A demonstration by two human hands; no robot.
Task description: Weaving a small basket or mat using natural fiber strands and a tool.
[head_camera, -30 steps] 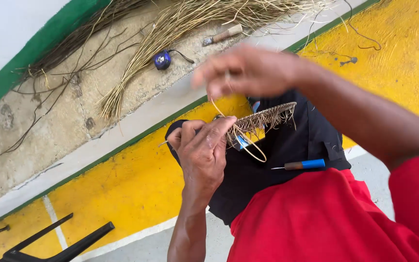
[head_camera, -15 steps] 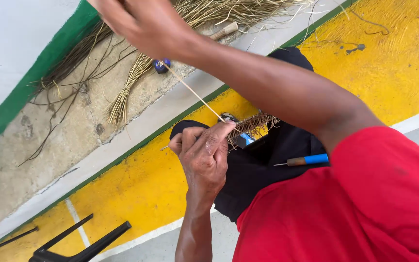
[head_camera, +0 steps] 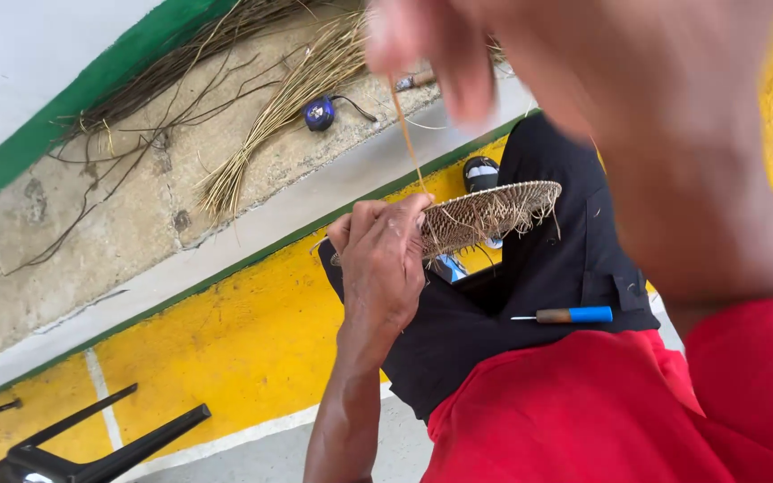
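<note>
My left hand (head_camera: 385,259) grips the edge of a small round woven disc (head_camera: 494,210) of pale fibre, held flat above my lap with loose strands hanging from its rim. My right hand (head_camera: 458,45) is raised close to the camera, blurred, pinching a thin straw strand (head_camera: 407,134) that runs taut down to the disc by my left fingers. A small tool with a blue and brown handle (head_camera: 574,315) lies on my black trousers (head_camera: 530,295).
A bundle of dry straw (head_camera: 288,98) and dark twigs (head_camera: 163,98) lies on the concrete ledge, with a blue tape measure (head_camera: 319,113) beside them. Yellow painted floor (head_camera: 225,340) runs below the ledge. A black metal frame (head_camera: 91,447) sits bottom left.
My right hand has pulled the strand higher and nearer the camera, drawing it taut. The woven disc has tilted flatter in my left hand.
</note>
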